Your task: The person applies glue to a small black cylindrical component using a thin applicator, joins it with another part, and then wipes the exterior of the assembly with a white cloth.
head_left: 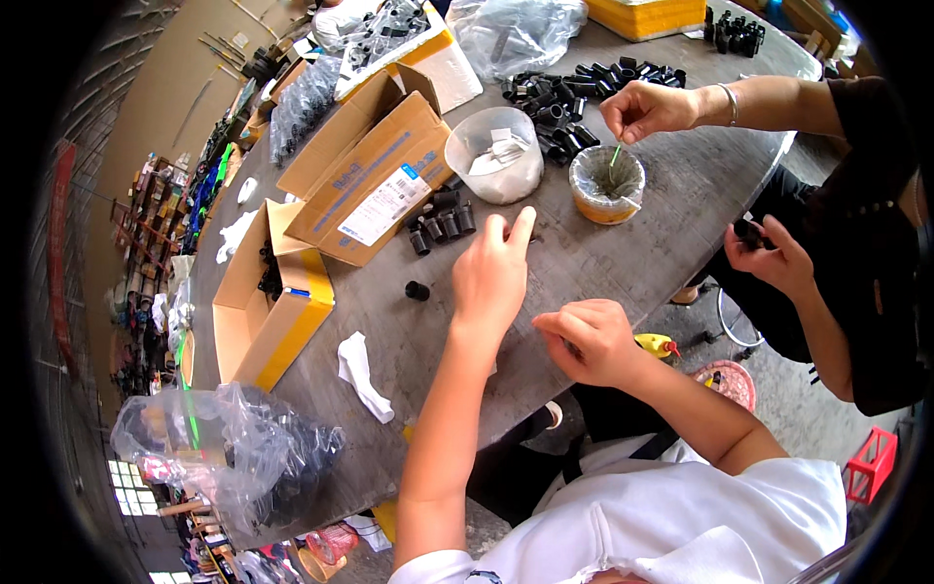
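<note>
My left hand (pixel 491 277) is over the table, fingers partly stretched and apart, just short of a translucent white tub (pixel 496 185) holding white pieces (pixel 503 148). Nothing shows in it. To its right, my right hand (pixel 593 341) is closed near the table edge, thumb and fingers together; a dark spot shows at the fingers, too small to name. Left of my left hand lies one short black cylindrical part (pixel 417 291). Several similar black parts (pixel 443 224) stand behind it, beside a cardboard box (pixel 365 195).
Opposite, a co-worker's hand (pixel 647 112) holds a thin green stick in a bag-lined cup (pixel 605 200); their other hand (pixel 773 255) holds a black part. More black parts (pixel 555 107) are piled behind. An open carton (pixel 263 311), white cloth (pixel 362 378) and plastic bag (pixel 233 448) lie left.
</note>
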`<control>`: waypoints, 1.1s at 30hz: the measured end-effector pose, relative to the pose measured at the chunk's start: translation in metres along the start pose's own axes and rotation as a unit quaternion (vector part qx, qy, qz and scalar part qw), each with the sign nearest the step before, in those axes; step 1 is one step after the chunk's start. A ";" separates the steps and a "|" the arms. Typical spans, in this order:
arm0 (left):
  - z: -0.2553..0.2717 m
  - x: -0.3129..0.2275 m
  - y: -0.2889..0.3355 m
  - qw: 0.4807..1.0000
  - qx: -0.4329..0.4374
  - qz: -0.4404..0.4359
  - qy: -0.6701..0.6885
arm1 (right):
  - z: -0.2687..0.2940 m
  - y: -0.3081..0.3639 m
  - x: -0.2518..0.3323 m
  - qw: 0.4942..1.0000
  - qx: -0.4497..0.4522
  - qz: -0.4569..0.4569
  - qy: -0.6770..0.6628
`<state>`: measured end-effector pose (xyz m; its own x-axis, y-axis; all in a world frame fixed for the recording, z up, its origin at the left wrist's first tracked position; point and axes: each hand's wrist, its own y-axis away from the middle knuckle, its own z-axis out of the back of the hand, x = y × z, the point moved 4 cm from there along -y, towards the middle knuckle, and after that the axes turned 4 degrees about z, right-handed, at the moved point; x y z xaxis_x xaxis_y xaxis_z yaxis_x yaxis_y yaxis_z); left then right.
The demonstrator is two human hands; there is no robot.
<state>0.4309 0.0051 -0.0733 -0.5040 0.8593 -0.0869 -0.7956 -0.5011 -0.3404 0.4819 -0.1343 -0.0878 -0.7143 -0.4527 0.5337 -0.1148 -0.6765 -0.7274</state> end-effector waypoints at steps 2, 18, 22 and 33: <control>0.014 -0.003 0.006 0.995 0.069 0.063 0.034 | 0.001 0.000 -0.002 1.000 -0.016 0.006 -0.007; 0.051 0.022 0.041 0.955 -0.205 -0.034 0.211 | 0.092 -0.039 -0.001 0.910 -0.121 -0.070 0.391; 0.053 0.021 0.043 0.951 -0.218 -0.056 0.213 | 0.093 -0.044 -0.016 0.893 -0.027 -0.188 0.408; 0.048 0.023 0.046 0.951 -0.211 -0.036 0.226 | 0.080 -0.057 -0.046 0.911 -0.010 -0.087 0.404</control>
<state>0.3668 -0.0032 -0.0456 -0.1826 0.8939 -0.4095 -0.5695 -0.4356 -0.6970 0.5766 -0.1214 -0.0364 -0.9579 0.2409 0.1559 -0.2814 -0.6827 -0.6743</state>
